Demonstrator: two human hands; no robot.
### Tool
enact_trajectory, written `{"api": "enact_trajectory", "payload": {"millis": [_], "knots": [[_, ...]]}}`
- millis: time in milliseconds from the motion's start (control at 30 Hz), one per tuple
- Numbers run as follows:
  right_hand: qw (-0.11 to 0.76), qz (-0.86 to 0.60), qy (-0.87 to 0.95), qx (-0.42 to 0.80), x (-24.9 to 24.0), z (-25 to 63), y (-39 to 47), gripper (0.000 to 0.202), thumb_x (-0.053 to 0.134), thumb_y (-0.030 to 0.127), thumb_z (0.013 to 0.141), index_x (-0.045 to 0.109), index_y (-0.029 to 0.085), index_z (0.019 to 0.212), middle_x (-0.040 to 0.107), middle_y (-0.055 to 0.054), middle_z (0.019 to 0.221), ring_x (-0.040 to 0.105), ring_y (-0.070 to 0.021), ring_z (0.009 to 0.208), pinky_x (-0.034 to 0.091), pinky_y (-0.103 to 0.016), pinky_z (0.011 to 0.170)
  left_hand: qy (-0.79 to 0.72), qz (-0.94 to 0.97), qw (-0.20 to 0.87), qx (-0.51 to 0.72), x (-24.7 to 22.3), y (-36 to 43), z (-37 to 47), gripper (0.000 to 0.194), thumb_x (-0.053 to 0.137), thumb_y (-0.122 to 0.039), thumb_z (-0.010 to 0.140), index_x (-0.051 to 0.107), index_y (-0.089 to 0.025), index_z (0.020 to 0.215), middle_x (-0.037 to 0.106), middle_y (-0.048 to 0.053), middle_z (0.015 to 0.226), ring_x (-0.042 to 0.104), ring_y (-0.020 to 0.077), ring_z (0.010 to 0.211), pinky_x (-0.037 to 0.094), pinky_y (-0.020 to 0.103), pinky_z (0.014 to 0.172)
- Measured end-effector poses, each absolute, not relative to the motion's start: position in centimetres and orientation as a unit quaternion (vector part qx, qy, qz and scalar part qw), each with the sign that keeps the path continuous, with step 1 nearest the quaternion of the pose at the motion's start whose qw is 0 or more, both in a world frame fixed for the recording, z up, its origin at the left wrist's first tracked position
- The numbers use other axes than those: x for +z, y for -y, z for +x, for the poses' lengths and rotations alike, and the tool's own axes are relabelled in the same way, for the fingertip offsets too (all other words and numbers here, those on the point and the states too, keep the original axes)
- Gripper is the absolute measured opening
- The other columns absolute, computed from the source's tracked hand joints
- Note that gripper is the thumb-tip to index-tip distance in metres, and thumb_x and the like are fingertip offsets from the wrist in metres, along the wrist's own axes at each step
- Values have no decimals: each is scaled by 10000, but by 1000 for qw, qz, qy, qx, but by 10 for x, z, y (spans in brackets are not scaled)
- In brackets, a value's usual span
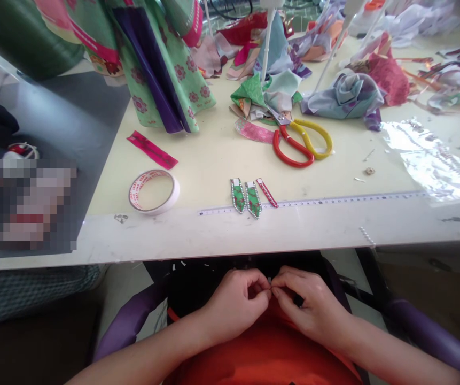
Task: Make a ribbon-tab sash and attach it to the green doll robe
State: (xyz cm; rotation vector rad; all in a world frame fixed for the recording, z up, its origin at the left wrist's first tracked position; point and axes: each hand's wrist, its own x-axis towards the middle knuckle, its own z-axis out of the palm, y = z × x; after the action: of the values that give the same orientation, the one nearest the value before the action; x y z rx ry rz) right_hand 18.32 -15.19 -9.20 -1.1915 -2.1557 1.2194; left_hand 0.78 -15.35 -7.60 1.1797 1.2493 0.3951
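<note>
Over my lap, just below the table edge, my left hand [240, 299] and my right hand [312, 302] meet fingertip to fingertip. Both are closed in a pinch. A tiny whitish bit [269, 279] shows where the fingertips come together; it is too small to name. On the table beyond the hands lie two green pointed fabric tabs [238, 197] edged with shiny stones. Beside them is a narrow red strip [267, 193] with a row of similar stones. A measuring scale [334, 200] runs along the table near these pieces.
A roll of white tape [172, 201] and a pink strip [152, 150] lie at left. Red-and-yellow-handled scissors [288, 132] rest by fabric scraps [342, 96]. A green flowered garment [189, 99] hangs at the back. Clear plastic [434, 160] lies at right.
</note>
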Motion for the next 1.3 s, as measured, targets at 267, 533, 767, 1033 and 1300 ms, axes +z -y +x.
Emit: {"api": "enact_trajectory", "payload": {"millis": [267, 533, 767, 1033, 1300], "knots": [[180, -437, 756, 454, -89, 182, 151, 169, 451, 72, 790, 568, 179, 732, 550, -8, 678, 508, -118, 610, 369, -234, 560, -541, 511, 645, 172, -75, 153, 7, 109, 502, -138, 725, 602, -132, 681, 569, -8, 622, 456, 93, 577, 354, 211, 551], [173, -435, 753, 462, -89, 183, 151, 159, 454, 87, 797, 573, 177, 741, 547, -5, 679, 509, -117, 610, 367, -234, 562, -544, 515, 642, 164, -76, 153, 8, 109, 509, -143, 719, 610, -131, 679, 569, -9, 614, 449, 93, 567, 346, 213, 542], [173, -436, 748, 469, -89, 182, 148, 174, 454, 61, 778, 570, 177, 719, 544, 3, 666, 508, -113, 605, 368, -225, 561, -544, 506, 648, 168, -77, 153, 8, 107, 511, -153, 723, 602, -132, 670, 551, -15, 602, 435, 90, 562, 335, 213, 537], [173, -444, 739, 476, -88, 180, 148, 179, 451, 52, 764, 549, 184, 693, 551, 7, 664, 508, -113, 603, 374, -226, 560, -544, 478, 669, 170, -77, 153, 8, 88, 521, -159, 712, 595, -135, 669, 529, -22, 597, 423, 93, 567, 331, 222, 542], [172, -448, 726, 493, -89, 182, 146, 186, 441, 47, 760, 542, 183, 682, 549, 14, 655, 508, -108, 602, 377, -220, 565, -541, 462, 682, 168, -78, 153, 7, 77, 530, -170, 713, 592, -134, 685, 526, -23, 603, 434, 97, 574, 341, 229, 551]]}}
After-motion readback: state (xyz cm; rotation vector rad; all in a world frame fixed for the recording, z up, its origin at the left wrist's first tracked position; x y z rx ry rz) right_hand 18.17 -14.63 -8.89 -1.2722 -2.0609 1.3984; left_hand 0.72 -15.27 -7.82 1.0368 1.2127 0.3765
